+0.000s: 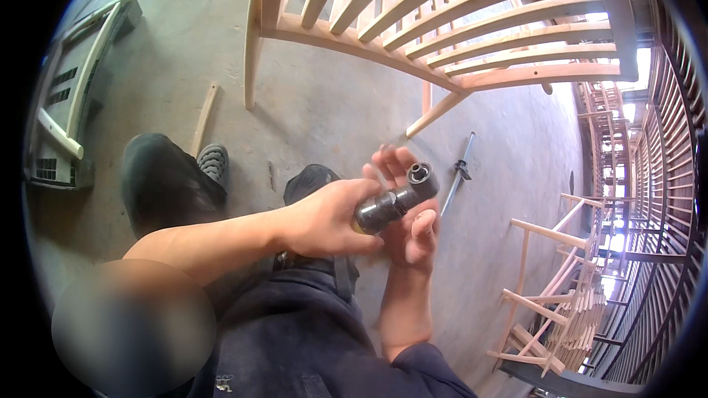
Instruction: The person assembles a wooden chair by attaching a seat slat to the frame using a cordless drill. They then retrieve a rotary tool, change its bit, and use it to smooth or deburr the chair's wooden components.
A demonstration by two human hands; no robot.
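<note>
My left hand [324, 217] is closed around the body of a dark cylindrical power tool [394, 203] with an angled head and a round socket at its tip. It holds the tool in front of my knees. My right hand [411, 232] sits just behind and under the tool's head. Its palm faces the tool and its fingers are spread, with the thumb close below the head. I cannot tell whether the right fingers press on the head.
A pale wooden slatted chair frame [472, 22] stands ahead on the concrete floor. A thin metal rod tool [457, 173] and a wooden stick [205, 118] lie on the floor. A white frame [74, 96] is at left. Stacked wooden frames [568, 309] and dark racks [664, 177] are at right.
</note>
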